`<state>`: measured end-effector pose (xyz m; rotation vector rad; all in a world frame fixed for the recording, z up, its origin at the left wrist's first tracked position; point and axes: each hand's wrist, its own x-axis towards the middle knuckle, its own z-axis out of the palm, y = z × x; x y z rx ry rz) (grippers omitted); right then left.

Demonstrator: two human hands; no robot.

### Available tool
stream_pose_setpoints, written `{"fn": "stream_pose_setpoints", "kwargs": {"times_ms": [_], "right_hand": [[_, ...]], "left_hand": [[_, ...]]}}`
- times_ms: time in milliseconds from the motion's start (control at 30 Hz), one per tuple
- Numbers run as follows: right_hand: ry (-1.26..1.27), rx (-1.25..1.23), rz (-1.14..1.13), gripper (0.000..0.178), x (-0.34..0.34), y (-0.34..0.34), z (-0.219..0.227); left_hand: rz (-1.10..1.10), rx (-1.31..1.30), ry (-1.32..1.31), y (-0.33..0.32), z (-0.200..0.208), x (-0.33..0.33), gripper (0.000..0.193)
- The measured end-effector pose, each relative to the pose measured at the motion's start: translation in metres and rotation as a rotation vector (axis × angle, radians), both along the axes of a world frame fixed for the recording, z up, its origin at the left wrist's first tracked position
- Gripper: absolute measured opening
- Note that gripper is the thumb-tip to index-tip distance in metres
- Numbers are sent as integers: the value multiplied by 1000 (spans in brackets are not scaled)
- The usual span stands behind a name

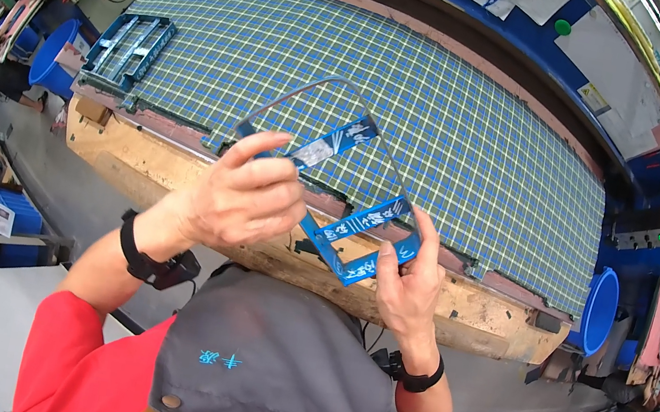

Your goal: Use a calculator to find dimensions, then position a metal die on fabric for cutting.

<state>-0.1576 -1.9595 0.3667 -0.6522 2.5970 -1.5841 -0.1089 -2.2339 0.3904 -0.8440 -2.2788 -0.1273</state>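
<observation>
A cutting die (369, 222), a thin metal outline with blue crossbars bearing white marks, is held tilted above the near edge of the fabric. My right hand (411, 287) grips its near right corner, thumb on the near side and fingers along the outer edge. My left hand (248, 196) is closed at the left side of the die, its fingers curled and covering part of that edge. Under the die lies plaid fabric (477, 170) in green, blue and pale lines, spread over the press bed. A second blue die (130, 50) rests on the fabric's far left end.
A worn wooden ledge (495, 319) runs along the bed's near side. The blue press beam (543, 49) spans the back. Blue bins stand at the left (56, 56) and right (597, 310). Other people are at the far left and far right.
</observation>
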Motion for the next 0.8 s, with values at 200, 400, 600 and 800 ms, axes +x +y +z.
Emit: {"fn": "stream_pose_setpoints", "kwargs": {"times_ms": [200, 400, 600, 800], "right_hand": [[429, 208, 100, 59, -37, 1, 33], [886, 595, 221, 50, -59, -30, 77], [801, 604, 269, 21, -60, -34, 70], [506, 237, 185, 21, -56, -35, 39]], "left_hand": [[-172, -77, -248, -20, 37, -26, 18], [-265, -259, -131, -21, 57, -39, 15], [-315, -374, -42, -26, 60, -42, 10], [-182, -214, -109, -24, 56, -31, 22]]}}
